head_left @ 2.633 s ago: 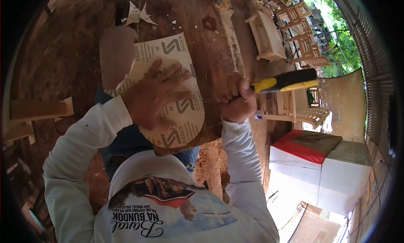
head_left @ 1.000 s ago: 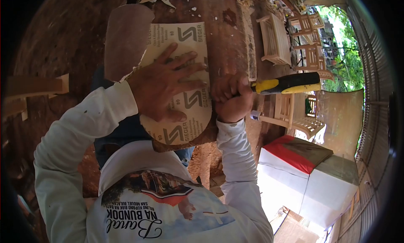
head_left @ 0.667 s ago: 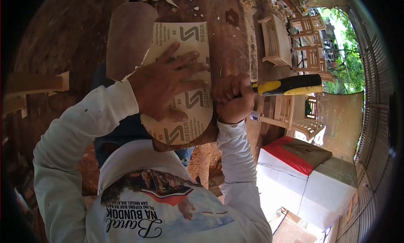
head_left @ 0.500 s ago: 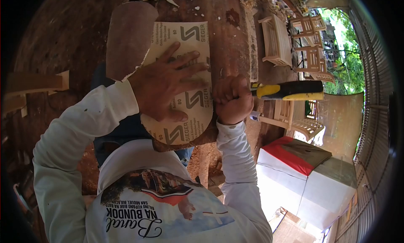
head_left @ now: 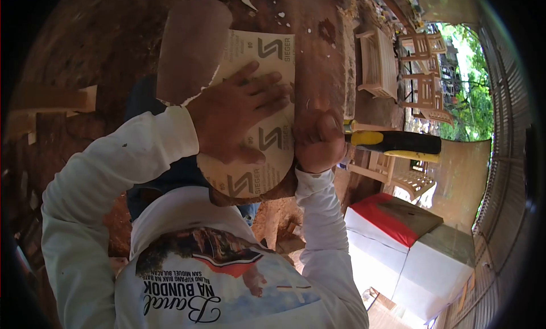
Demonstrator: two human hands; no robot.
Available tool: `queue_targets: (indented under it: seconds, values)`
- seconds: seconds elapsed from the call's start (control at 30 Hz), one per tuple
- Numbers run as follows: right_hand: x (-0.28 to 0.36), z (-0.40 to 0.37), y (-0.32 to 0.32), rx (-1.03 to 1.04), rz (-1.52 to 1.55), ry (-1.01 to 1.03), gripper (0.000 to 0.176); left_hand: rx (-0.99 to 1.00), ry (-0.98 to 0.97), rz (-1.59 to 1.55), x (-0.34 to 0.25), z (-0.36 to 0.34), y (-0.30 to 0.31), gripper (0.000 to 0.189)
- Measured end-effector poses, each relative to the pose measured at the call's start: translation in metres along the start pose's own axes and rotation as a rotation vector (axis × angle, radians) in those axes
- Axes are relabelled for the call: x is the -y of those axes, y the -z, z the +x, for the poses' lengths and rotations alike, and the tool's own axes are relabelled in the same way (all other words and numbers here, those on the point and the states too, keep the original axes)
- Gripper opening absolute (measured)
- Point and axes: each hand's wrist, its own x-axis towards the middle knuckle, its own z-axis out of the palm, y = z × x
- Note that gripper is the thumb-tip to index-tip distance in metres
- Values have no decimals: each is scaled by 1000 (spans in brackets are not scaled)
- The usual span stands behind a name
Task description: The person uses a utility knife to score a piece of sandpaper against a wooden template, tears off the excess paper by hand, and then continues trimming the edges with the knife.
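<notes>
The left hand [head_left: 230,121], spread flat, hides part of one sandpaper sheet [head_left: 276,136]; the right hand [head_left: 320,146], curled, grips one tool [head_left: 398,142], tip hidden.

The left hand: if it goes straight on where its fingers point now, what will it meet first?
The left hand would probably cross the edge of the sheet and first meet the brown surface beside it. The right hand looks just off this line, though depth is unclear.

Reddish earth floor [head_left: 116,229]. Pale wooden chairs [head_left: 416,184], other slatted furniture [head_left: 380,64] at right. Sunlit greenery [head_left: 475,84] beyond, tan panel [head_left: 465,172] beside it, corrugated sheeting [head_left: 509,130] along far right.
</notes>
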Motion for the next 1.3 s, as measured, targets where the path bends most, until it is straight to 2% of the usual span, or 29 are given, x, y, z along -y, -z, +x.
queue_targets:
  seconds: [0.13,0.33,0.47,0.53,0.83,0.93,1.03,1.23,1.3]
  values:
    - [9,1,-2,159,-71,7,38,2,-2,24,-2,0,-1,103]
    - [10,-1,0,245,-14,33,43,22,5,38,-1,0,5,104]
    - [5,1,0,140,28,-12,45,10,-2,43,-2,0,2,104]
    - [1,6,2,192,38,18,45,25,-3,50,-4,0,0,104]
    - [7,5,-8,151,-53,-3,41,24,0,31,-5,-1,0,104]
    - [10,1,4,357,35,45,40,13,1,41,0,0,4,105]
    - [11,4,3,277,2,-35,38,-11,-4,38,-2,-1,1,105]
    - [3,0,0,153,-52,32,34,5,-13,57,-2,0,1,103]
    - [9,7,-3,207,-60,-33,33,-11,-23,34,0,-1,0,103]
